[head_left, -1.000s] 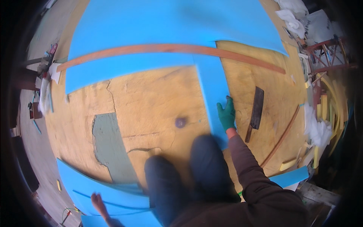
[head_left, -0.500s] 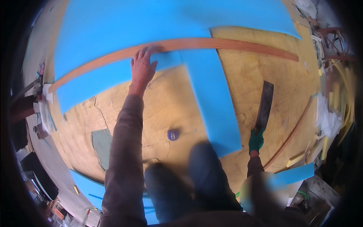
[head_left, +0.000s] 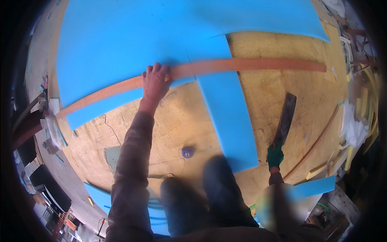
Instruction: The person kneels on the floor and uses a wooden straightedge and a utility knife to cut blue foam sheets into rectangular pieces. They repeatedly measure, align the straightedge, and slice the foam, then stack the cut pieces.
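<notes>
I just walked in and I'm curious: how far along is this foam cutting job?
Looks early on. One narrow blue strip already lies separate on the wooden work surface. In hand: the left hand presses a long wooden straightedge across the big blue foam sheet, while the gloved right hand grips a broad blade resting off the foam. Most of the sheet appears uncut.

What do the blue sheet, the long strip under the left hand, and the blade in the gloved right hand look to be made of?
Blue sheet: likely foam, matte, even colour, cleanly cut edges.
Long strip: probably wood, reddish-brown, dull; the left hand presses on it.
Blade: seemingly dark metal, flat, worn; held by the right hand.
</notes>
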Motion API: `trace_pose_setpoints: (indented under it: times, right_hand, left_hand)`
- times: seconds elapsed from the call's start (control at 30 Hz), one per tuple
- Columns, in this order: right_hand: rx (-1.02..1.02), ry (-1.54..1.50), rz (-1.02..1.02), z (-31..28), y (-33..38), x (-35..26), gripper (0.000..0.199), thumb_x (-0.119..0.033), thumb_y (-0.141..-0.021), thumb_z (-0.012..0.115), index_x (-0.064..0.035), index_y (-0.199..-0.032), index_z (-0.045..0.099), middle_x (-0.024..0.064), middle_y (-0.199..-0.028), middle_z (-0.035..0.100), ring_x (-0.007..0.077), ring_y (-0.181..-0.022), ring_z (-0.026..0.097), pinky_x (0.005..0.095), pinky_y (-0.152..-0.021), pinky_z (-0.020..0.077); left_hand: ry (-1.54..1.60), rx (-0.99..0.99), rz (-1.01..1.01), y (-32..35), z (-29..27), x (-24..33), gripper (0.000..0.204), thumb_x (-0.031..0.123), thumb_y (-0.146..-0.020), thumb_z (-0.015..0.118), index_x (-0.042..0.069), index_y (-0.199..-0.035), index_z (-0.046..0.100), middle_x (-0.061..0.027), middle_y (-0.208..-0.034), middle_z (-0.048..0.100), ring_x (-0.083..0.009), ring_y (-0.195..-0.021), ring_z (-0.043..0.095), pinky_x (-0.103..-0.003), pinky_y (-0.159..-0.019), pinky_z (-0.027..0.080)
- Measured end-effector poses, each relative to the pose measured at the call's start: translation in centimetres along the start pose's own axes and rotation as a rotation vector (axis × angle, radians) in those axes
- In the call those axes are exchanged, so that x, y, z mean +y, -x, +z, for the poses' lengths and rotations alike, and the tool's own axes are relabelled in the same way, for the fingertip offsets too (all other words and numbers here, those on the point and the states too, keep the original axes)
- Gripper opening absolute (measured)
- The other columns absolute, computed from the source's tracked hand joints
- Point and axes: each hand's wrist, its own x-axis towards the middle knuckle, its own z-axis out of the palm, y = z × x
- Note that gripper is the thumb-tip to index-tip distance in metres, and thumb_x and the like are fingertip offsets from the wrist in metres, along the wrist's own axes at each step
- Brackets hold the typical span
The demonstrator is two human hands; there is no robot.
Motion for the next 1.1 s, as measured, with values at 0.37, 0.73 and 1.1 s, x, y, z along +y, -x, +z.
trace_pose_setpoints:
  times: [0.37,0.73,1.1]
  right_hand:
    - [-0.397,-1.627,0.35,-9.9,1.0,-1.2,0.056,-0.034,-0.107,0.066,-0.005,-0.15,0.047,0.0134,-0.103,0.071,0.0235,-0.073,0.065,0.0381,-0.065,0.0581]
    - [-0.239,-1.245,0.354,-16.7,0.6,-2.3,0.023,-0.028,-0.104,0.068,-0.008,-0.114,0.064,0.01,-0.082,0.072,0.0168,-0.049,0.058,0.0319,-0.04,0.0432]
    - [-0.001,-0.652,-0.775,-22.9,-19.6,-23.0,0.026,-0.021,-0.101,0.073,-0.0045,-0.12,0.078,0.0132,-0.077,0.07,0.0127,-0.067,0.068,0.0307,-0.063,0.0522]
  left_hand:
    - [0.268,0.179,0.282,1.3,2.0,6.8,0.066,0.033,-0.078,0.091,0.014,-0.136,0.066,-0.0109,-0.14,0.062,-0.0373,-0.129,0.056,-0.058,-0.111,0.045]
    - [0.251,-0.011,0.149,0.6,3.4,12.4,0.095,0.041,-0.07,0.094,0.012,-0.15,0.052,-0.0143,-0.133,0.055,-0.0394,-0.134,0.05,-0.066,-0.124,0.03]
    - [0.212,0.017,0.067,0.5,4.4,14.1,0.08,0.045,-0.079,0.088,0.01,-0.143,0.056,-0.0148,-0.138,0.052,-0.0393,-0.126,0.049,-0.057,-0.107,0.039]
